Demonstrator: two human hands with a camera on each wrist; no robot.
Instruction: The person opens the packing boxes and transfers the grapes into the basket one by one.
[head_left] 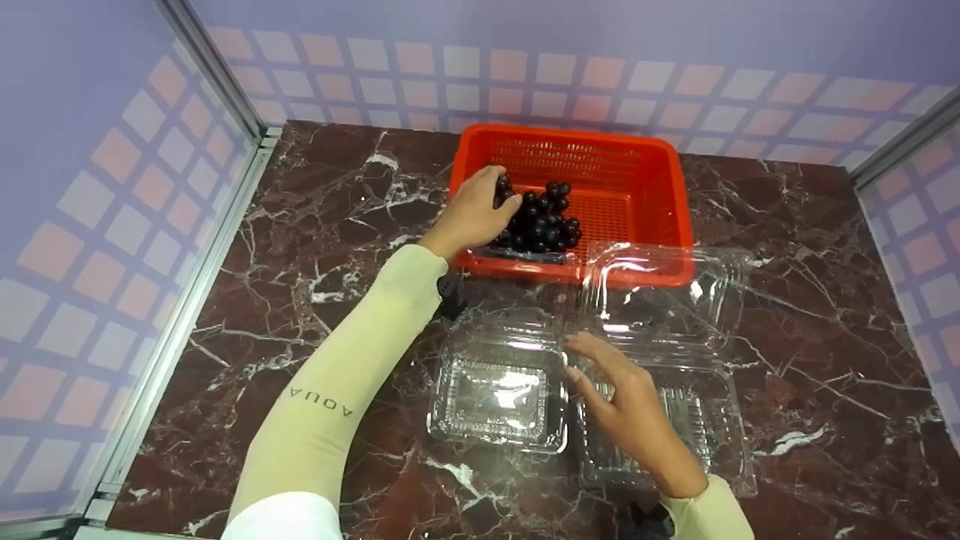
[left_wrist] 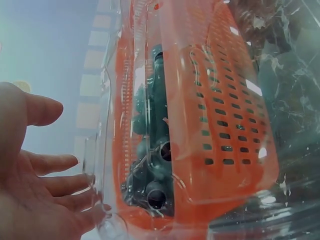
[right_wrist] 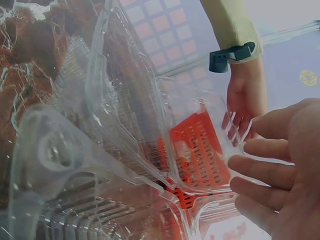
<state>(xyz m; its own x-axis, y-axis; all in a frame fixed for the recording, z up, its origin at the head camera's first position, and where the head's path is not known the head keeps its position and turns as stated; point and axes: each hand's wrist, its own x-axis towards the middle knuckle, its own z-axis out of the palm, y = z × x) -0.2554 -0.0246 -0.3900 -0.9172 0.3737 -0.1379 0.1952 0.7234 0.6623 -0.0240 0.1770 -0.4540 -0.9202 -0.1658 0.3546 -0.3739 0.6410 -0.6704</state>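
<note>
Dark grapes [head_left: 544, 221] lie in the left part of a red plastic basket [head_left: 682, 202]. Reaching over the basket's left rim, my left hand [head_left: 474, 212] is right beside the bunch, and the left wrist view shows its fingers spread with nothing between them. Two clear plastic clamshell boxes stand with lids up in front of the basket: a left box [head_left: 495, 401] and a right box [head_left: 724, 420]. My right hand [head_left: 626, 397] hovers at the left side of the right box, fingers loosely extended and holding nothing.
The right box's raised lid [head_left: 660, 300] overlaps the basket's front rim in the head view. Underneath is a dark red marbled tabletop [head_left: 345, 187]. Checkered walls [head_left: 525, 75] with metal frame posts [head_left: 217, 67] enclose the back and sides.
</note>
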